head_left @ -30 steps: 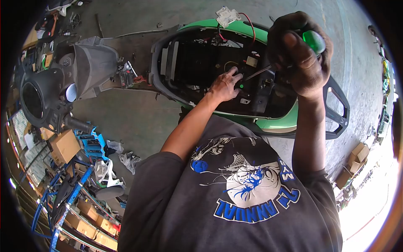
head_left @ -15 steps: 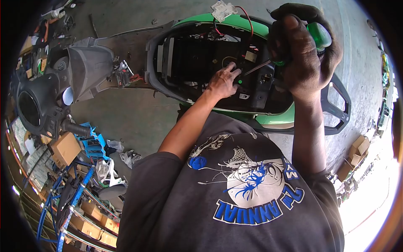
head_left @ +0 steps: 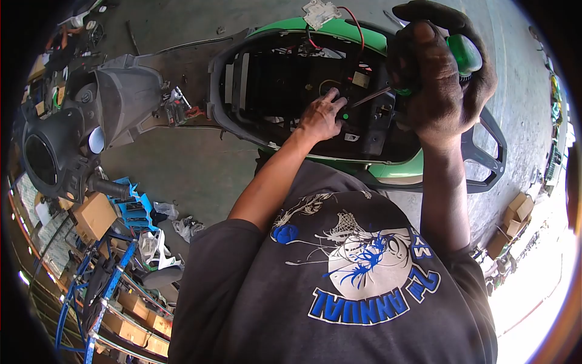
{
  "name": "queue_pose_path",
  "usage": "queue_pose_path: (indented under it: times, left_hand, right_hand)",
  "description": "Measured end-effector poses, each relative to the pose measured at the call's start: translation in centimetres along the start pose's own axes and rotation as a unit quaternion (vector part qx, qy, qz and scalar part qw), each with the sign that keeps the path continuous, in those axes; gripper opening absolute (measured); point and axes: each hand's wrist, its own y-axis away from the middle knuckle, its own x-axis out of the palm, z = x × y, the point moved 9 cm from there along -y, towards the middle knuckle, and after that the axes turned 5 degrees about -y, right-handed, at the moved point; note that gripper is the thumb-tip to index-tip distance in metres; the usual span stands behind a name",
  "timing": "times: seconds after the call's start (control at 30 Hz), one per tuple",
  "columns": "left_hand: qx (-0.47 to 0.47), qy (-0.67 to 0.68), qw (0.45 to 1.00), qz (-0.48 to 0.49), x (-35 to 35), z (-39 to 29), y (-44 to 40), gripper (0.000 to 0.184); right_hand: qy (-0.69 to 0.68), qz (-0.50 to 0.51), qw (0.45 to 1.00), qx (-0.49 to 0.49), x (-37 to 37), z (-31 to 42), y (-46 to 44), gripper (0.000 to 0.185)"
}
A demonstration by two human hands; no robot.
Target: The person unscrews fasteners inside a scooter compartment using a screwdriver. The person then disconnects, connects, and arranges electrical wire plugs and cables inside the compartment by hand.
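Green-handled screwdriver (head_left: 465, 56) above the open underseat bay (head_left: 279, 85) of a scooter (head_left: 130, 91), thin shaft (head_left: 372, 96) slanting down over the dark interior. Wrapped around the handle, right hand (head_left: 445, 79), fingers curled tightly, wrist high near the tail end, probably for firm control of the shaft. Inside the bay, just beside the shaft's lower end, left hand (head_left: 321, 118), fingers loosely spread, apparently for steadying something there; any pinch or contact beneath the fingertips impossible to tell. At the far green side panel (head_left: 374, 45), white block (head_left: 321, 13) with a red wire (head_left: 362, 33), likely placed outside the opening for free access from above.
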Motion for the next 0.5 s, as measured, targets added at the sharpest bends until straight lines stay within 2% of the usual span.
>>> queue_pose_path:
  times: [0.27,0.37,0.5]
  left_hand:
    - [-0.009,-0.011,1.000,0.012,0.2,0.0,-0.1,0.059]
    - [-0.010,-0.015,1.000,0.005,0.0,0.0,0.0,0.059]
    - [-0.013,-0.013,1.000,0.014,0.4,0.1,0.0,0.059]
  right_hand:
    - [0.070,-0.091,0.993,-0.025,0.2,1.5,0.3,0.021]
    - [0.091,-0.059,0.993,-0.051,0.9,2.4,0.3,0.021]
    - [0.108,-0.081,0.990,-0.049,0.5,2.3,0.3,0.023]
